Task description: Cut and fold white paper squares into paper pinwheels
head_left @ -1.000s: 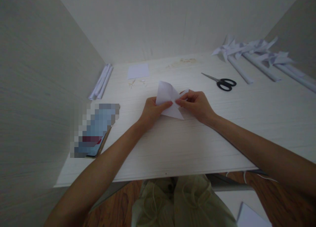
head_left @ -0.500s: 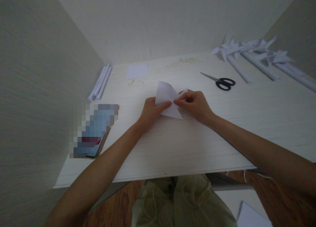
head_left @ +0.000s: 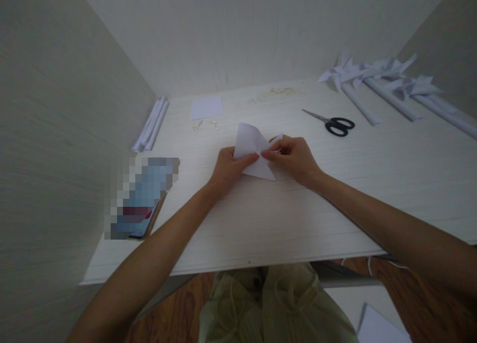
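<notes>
A white sheet of paper (head_left: 247, 139) with bent corners is held above the middle of the table. My left hand (head_left: 231, 165) grips its left side, thumb lying on the front face and pointing to the centre, other fingers hidden behind. At the right, my right hand (head_left: 292, 154) is closed in a pinch on the paper, thumb and forefinger near its centre. One corner of the sheet pokes up past the right forefinger. Whatever else may be between those fingertips is too small to make out.
Black-handled scissors (head_left: 337, 126) lie to the right. Paper pinwheels on rolled sticks (head_left: 391, 99) fill the back right. Rolled paper tubes (head_left: 152, 124), a flat paper square (head_left: 207, 108) and small scraps (head_left: 197, 127) are at the back left. A pixelated phone (head_left: 147, 194) lies left on the table (head_left: 283, 223).
</notes>
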`<state>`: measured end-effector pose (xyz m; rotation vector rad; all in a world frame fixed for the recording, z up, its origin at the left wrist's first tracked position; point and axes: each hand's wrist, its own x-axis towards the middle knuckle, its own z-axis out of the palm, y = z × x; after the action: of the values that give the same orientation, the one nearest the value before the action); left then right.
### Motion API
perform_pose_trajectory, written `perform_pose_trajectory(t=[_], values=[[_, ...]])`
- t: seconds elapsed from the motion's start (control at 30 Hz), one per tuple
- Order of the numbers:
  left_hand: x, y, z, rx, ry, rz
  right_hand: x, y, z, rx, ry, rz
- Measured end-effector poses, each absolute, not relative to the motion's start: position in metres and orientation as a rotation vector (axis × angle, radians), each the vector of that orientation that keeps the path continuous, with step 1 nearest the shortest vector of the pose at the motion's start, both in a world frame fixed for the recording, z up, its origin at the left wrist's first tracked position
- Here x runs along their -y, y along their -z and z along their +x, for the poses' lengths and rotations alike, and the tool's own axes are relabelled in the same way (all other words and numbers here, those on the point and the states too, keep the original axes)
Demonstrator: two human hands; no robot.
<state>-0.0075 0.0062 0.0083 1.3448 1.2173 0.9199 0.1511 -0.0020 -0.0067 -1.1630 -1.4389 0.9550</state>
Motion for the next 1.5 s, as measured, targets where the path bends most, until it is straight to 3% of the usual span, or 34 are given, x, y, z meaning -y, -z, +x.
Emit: perform_pose_trajectory(t=[1.5], values=[[-0.0027,-0.0103,-0.0025,-1.306,-0.937,1.414,0.0078,0.0059,0.1485,1.292,-0.917,-1.150]])
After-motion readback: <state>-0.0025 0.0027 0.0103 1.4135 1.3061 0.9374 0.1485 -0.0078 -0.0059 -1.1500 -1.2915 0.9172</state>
